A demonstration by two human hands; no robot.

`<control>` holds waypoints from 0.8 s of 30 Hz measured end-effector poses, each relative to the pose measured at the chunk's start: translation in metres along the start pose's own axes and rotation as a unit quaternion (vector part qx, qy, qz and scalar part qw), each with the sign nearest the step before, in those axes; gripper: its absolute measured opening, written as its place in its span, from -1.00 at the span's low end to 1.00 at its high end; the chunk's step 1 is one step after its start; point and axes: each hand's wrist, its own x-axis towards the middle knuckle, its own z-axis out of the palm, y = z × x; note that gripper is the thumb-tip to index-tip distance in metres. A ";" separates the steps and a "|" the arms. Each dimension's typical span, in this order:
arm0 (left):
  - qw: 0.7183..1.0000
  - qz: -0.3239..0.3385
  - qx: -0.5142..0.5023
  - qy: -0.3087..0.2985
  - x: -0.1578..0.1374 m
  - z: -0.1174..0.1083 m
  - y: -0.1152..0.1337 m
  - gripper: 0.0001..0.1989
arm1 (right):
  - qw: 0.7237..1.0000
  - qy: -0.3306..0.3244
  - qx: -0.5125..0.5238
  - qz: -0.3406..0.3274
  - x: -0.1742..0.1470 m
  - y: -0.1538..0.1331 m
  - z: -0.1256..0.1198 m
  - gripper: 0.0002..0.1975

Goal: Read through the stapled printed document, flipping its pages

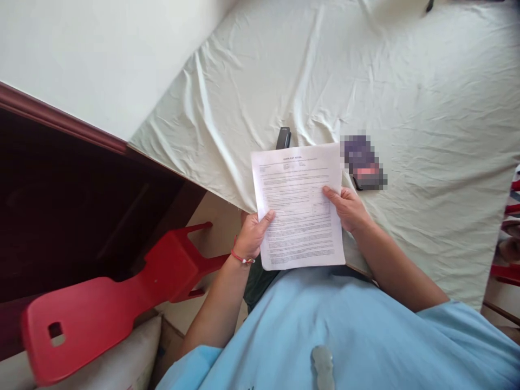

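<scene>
A stack of printed paper sheets (298, 211) is held up between my two hands, its text side facing me. My left hand (252, 235) grips the left edge, thumb on top and fingers hidden behind. On the right edge, my right hand (349, 208) pinches the sheets the same way, its thumb lying over the print. A black stapler (283, 137) pokes out beyond the top edge of the paper, partly covered by it. To the right of the sheets lies a dark, phone-like object (363, 162), blurred by pixelation.
A pale cloth (426, 108) with wrinkles covers the table. To my left stands a red plastic chair (105, 303), beside dark wooden furniture (73, 189). A white sack (142, 352) lies under the chair's backrest. More red items (506, 273) show at the far right edge.
</scene>
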 end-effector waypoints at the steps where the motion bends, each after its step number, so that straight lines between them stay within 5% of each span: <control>1: 1.000 0.003 0.008 0.009 0.002 -0.001 -0.003 -0.48 | 1.000 0.002 -0.010 -0.006 0.000 -0.001 -0.002 -0.52; 6: 1.000 0.011 0.024 0.008 0.007 -0.005 -0.011 -0.46 | 0.990 0.058 -0.100 -0.076 0.002 -0.001 -0.015 -0.52; 13: 1.000 0.004 0.018 0.014 0.013 -0.011 -0.021 -0.43 | 0.979 0.087 -0.175 -0.065 0.006 0.005 -0.017 -0.52; 24: 0.998 0.036 0.042 0.028 0.015 -0.021 -0.028 -0.36 | 0.935 0.125 -0.295 -0.151 0.005 0.001 -0.014 -0.62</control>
